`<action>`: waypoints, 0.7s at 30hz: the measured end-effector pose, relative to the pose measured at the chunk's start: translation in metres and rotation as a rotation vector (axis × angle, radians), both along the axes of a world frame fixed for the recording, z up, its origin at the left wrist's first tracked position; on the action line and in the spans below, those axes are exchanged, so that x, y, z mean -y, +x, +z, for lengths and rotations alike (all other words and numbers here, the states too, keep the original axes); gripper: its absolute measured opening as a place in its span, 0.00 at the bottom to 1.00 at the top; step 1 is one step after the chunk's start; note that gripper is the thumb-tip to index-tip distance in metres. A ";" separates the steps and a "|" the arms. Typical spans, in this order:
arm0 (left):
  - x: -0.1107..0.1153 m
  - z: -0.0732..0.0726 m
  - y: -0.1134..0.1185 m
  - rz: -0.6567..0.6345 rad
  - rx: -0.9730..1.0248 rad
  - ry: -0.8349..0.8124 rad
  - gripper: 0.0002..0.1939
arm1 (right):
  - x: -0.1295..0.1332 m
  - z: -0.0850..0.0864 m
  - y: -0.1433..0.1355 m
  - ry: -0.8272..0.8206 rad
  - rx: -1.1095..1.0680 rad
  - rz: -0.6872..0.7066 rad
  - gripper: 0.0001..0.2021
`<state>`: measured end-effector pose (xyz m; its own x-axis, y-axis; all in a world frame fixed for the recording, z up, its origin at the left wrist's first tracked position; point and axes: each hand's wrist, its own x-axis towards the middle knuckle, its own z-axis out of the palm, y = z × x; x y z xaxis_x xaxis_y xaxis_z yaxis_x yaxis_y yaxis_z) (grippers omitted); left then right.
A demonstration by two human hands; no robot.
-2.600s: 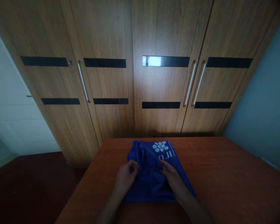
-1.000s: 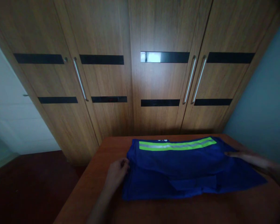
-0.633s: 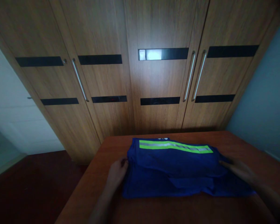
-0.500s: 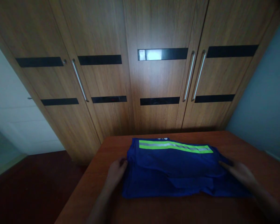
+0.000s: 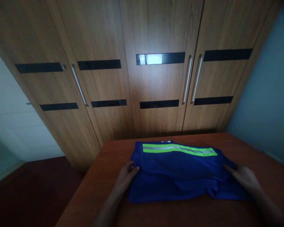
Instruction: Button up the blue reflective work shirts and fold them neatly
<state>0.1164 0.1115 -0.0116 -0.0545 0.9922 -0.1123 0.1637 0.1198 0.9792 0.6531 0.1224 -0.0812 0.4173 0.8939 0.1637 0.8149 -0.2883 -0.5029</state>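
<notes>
Two bare hands of yours are at the sides of a dark blue cloth garment [image 5: 180, 168], which lies folded and a bit lumpy on a reddish-brown wooden table [image 5: 248, 154]. Your left hand [image 5: 127, 175] is at its left edge. The thumb is on top and the fingers bend in close, so the hand is nearly closed, with a little bit of cloth in its pinch. Your right hand [image 5: 245, 179] is at the other end. Its thumb lies on top of the cloth and the fingers go out of sight, so the cloth sits between them, but you can't see how tight that hold is.

A bright green and silver stripe [image 5: 180, 149] runs across the far part of the garment. Small white marks [image 5: 167, 141] peek out just past it, too little to read. The near edge has some bumpy folds.

Behind the table stands a big brown wooden closet [image 5: 156, 82] with black strips and long silver handles. A white door [image 5: 21, 126] is off to the left.
</notes>
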 end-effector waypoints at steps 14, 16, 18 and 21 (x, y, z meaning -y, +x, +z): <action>-0.022 0.012 0.045 -0.053 -0.130 0.276 0.06 | 0.006 0.013 0.008 0.030 0.001 0.012 0.32; -0.027 0.022 0.044 -0.044 -0.091 0.311 0.06 | 0.005 0.027 0.010 0.104 -0.008 0.004 0.30; -0.033 0.034 0.043 0.004 -0.038 0.308 0.07 | 0.002 0.046 0.010 0.186 -0.050 -0.006 0.27; -0.039 0.054 0.040 0.051 0.057 0.323 0.10 | -0.009 0.082 0.007 0.256 -0.189 0.003 0.26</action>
